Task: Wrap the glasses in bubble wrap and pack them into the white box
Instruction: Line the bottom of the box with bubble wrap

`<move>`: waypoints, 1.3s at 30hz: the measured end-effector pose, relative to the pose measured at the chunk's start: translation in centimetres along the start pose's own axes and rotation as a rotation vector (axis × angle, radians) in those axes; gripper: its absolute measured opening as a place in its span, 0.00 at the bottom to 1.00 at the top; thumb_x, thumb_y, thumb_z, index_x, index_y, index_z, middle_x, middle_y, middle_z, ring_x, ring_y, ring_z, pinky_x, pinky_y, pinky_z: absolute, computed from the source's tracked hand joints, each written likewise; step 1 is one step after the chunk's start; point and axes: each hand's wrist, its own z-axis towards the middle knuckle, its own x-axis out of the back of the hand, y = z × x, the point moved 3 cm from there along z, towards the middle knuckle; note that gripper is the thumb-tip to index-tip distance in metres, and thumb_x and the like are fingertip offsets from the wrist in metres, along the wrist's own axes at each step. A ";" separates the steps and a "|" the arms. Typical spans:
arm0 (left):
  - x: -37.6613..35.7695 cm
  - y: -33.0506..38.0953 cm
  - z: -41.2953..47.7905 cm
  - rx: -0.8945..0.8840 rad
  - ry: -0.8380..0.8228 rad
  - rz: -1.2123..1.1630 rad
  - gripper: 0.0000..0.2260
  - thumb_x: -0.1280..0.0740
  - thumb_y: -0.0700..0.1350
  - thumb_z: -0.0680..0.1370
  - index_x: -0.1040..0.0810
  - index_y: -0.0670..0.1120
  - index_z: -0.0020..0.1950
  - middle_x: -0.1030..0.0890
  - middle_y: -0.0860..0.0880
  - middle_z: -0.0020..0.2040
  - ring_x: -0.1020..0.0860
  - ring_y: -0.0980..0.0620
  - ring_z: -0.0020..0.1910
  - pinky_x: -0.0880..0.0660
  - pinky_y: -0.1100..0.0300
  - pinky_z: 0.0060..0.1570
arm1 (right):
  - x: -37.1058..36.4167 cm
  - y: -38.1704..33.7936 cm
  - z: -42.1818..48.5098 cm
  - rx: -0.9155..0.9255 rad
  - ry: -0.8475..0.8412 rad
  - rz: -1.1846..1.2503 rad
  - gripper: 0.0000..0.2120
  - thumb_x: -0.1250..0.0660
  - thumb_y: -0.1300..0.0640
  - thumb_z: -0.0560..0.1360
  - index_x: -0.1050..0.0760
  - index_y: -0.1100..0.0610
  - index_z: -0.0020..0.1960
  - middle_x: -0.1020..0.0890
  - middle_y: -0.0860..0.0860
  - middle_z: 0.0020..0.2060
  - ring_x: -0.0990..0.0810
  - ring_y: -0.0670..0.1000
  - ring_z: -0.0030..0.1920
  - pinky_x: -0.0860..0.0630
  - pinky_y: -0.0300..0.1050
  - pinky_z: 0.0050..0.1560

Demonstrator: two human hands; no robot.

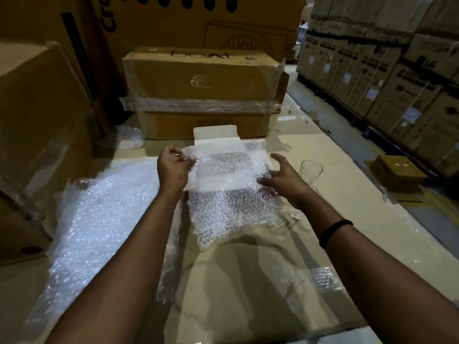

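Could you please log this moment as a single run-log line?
step: readying wrap | left hand: pinches bubble wrap sheet | right hand: fingers spread at sheet's edge | glass: unwrapped, right | white box: flap up, behind

Far edge of the cardboard work surface (248, 281) was walled off by stacked brown cartons (201, 95). The white box (216, 137) sat just in front of them, flap up. The bubble wrap sheet (228, 175) was pinched by the left hand (173, 167), with the right hand (280, 177) spread at its other edge. It hung across the box's near side and blocked the straight approach. Left edge was shut in by a tall carton (37, 120), and loose bubble wrap (99, 214) covered the left half. A glass (310, 171) stood upright just beside the right hand. The near-middle stretch was bare cardboard. The right edge opened onto a floor aisle in front of the wrapped pallet stacks (385, 70).
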 end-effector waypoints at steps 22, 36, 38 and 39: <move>-4.2 -1.9 6.8 -0.418 -0.308 1.284 0.28 0.26 0.54 0.72 0.29 0.55 0.71 0.37 0.44 0.73 0.40 0.42 0.72 0.43 0.47 0.68 | -1.8 -2.8 11.9 0.448 -0.225 -1.558 0.28 0.32 0.38 0.72 0.26 0.53 0.66 0.27 0.57 0.62 0.30 0.57 0.63 0.33 0.48 0.60; -8.6 -4.1 6.2 -0.588 -0.783 1.776 0.23 0.32 0.60 0.72 0.24 0.52 0.64 0.23 0.48 0.64 0.26 0.47 0.63 0.38 0.46 0.63 | -4.8 -1.9 14.7 0.518 -0.516 -1.872 0.43 0.31 0.29 0.63 0.31 0.53 0.69 0.28 0.54 0.67 0.29 0.55 0.65 0.36 0.56 0.66; -9.0 -4.9 6.5 -0.582 -0.798 1.781 0.18 0.35 0.56 0.74 0.22 0.52 0.62 0.21 0.49 0.61 0.25 0.47 0.60 0.38 0.46 0.61 | -5.5 -1.3 14.8 0.493 -0.526 -1.899 0.40 0.30 0.31 0.65 0.31 0.53 0.69 0.27 0.53 0.68 0.29 0.55 0.66 0.38 0.57 0.67; -9.2 -5.3 6.6 -0.571 -0.809 1.785 0.16 0.35 0.55 0.75 0.22 0.53 0.61 0.19 0.49 0.59 0.24 0.48 0.59 0.38 0.46 0.61 | -5.8 -1.1 14.9 0.470 -0.536 -1.909 0.39 0.31 0.32 0.66 0.31 0.53 0.69 0.27 0.53 0.68 0.29 0.54 0.67 0.39 0.58 0.68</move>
